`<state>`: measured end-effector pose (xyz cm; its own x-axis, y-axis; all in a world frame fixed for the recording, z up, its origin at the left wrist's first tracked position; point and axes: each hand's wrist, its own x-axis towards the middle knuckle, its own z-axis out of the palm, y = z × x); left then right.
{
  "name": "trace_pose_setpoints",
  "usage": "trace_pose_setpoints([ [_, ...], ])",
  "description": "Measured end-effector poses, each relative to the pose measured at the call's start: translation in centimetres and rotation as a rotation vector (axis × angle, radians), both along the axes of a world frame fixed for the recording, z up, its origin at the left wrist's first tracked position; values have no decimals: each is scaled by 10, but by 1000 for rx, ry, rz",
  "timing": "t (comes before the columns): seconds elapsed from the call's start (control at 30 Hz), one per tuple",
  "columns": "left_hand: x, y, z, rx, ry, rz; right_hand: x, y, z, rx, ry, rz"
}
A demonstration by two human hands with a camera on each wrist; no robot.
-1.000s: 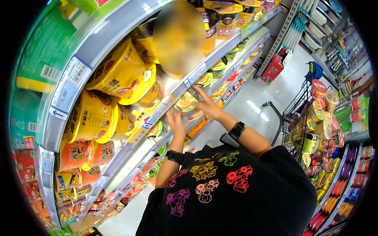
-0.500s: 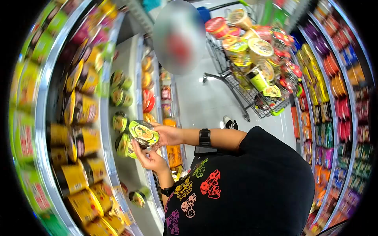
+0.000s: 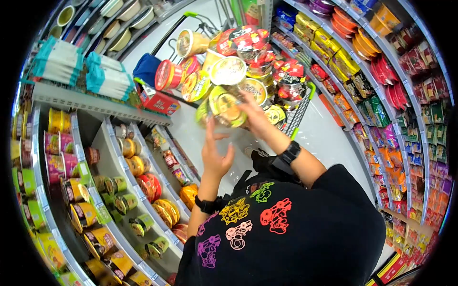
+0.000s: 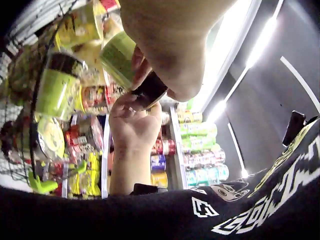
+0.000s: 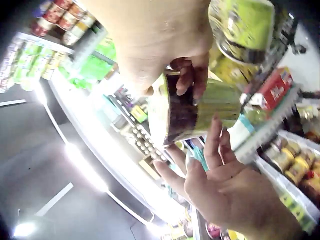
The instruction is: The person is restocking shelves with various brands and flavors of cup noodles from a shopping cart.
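A green-and-dark instant noodle cup (image 3: 226,106) with a printed round lid is gripped from its right side by my right hand (image 3: 257,118), above the cart's near edge. My left hand (image 3: 217,153) is just below and left of the cup, its fingers extended and thumb apart. In the right wrist view, my right hand (image 5: 155,47) has its fingers curled over the dark band of the cup (image 5: 215,107), while the left hand (image 5: 227,192) reaches its fingertips up to the underside. The left wrist view shows the cup's green wall (image 4: 119,59) beside the left hand (image 4: 167,45).
The shopping cart (image 3: 305,107) is heaped with noodle cups and red-and-black packs. Shelves of green and yellow cups (image 3: 126,203) stand at left. A red box (image 3: 160,102) and teal-and-white packs (image 3: 109,76) lie at upper left. Snack shelves (image 3: 377,119) line the right.
Both hands have moved from the shelf toward the cart, carrying the green cup. The left hand, holding the cup half a second ago, now has its fingers extended. The view has swung right.
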<state>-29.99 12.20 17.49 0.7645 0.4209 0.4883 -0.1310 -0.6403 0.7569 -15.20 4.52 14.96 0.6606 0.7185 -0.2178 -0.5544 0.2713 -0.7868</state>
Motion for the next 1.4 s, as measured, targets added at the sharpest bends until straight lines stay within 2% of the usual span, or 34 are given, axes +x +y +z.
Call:
trace_pose_setpoints([
  [0.03,20,-5,2,-63,46,-70,26,-11,-31,28,-199,-113],
  [0.07,38,-12,6,-125,91,-136,39,-30,-12,4,-56,-128],
  [0.1,55,-19,9,-188,135,-200,51,-42,-3,-125,-325,-268],
  [0.13,72,-24,-7,-356,89,-351,68,-54,-20,-197,-513,-360],
  [0.2,97,-35,-18,-611,110,-459,79,-80,-1,-472,-355,-300],
  [0.3,119,-40,-41,-834,234,-501,92,-97,-32,-429,-311,-321],
  [0.4,122,-40,-56,-971,240,-492,88,-96,-57,-540,-295,-320],
  [0.43,120,-38,-75,-997,265,-482,86,-95,-60,-625,-294,-292],
  [0.5,112,-36,-90,-851,220,-432,101,-97,-98,-853,-739,-525],
  [0.53,101,-29,-76,-803,239,-404,110,-96,-106,-901,-981,-729],
  [0.57,90,-23,-62,-756,259,-376,112,-90,-90,-853,-940,-773],
  [0.6,71,-12,-30,-771,290,-335,102,-73,-56,-793,-1102,-797],
  [0.63,58,-4,-43,-728,222,-290,94,-55,-34,-718,-1084,-755],
  [0.67,32,6,-22,-692,228,-222,82,-32,-16,-634,-1062,-702],
  [0.73,-16,7,-12,-487,201,-121,51,-6,13,-368,-874,-647],
  [0.77,-47,2,-12,-550,167,-16,32,10,12,-284,-947,-550],
  [0.8,-84,18,-13,-590,146,120,7,56,5,-167,-983,-442],
  [0.83,-117,21,-29,-587,50,277,-28,82,5,-163,-1133,-347],
  [0.87,-147,25,-39,-590,38,419,-45,110,-21,-127,-974,-167],
  [0.93,-219,29,-54,-602,16,689,-139,145,-23,-103,-1008,98],
  [1.0,-287,23,-64,-600,-17,960,-232,158,-16,86,-898,530],
  [1.07,-351,9,-67,-536,-101,1190,-305,163,-39,123,-1035,729],
  [1.1,-380,2,-77,-489,-117,1314,-341,160,-40,188,-978,870],
  [1.17,-432,-18,-95,-391,-131,1547,-399,157,-45,227,-1049,1192],
  [1.27,-477,-40,-91,-655,-431,1680,-471,150,-62,326,-1033,1317],
  [1.3,-486,-41,-83,-606,-431,1775,-489,151,-71,307,-1037,1336],
  [1.37,-504,-42,-79,-815,-521,1732,-520,152,-73,270,-1054,1375],
  [1.4,-512,-41,-79,-917,-572,1705,-533,154,-68,229,-982,1415],
])
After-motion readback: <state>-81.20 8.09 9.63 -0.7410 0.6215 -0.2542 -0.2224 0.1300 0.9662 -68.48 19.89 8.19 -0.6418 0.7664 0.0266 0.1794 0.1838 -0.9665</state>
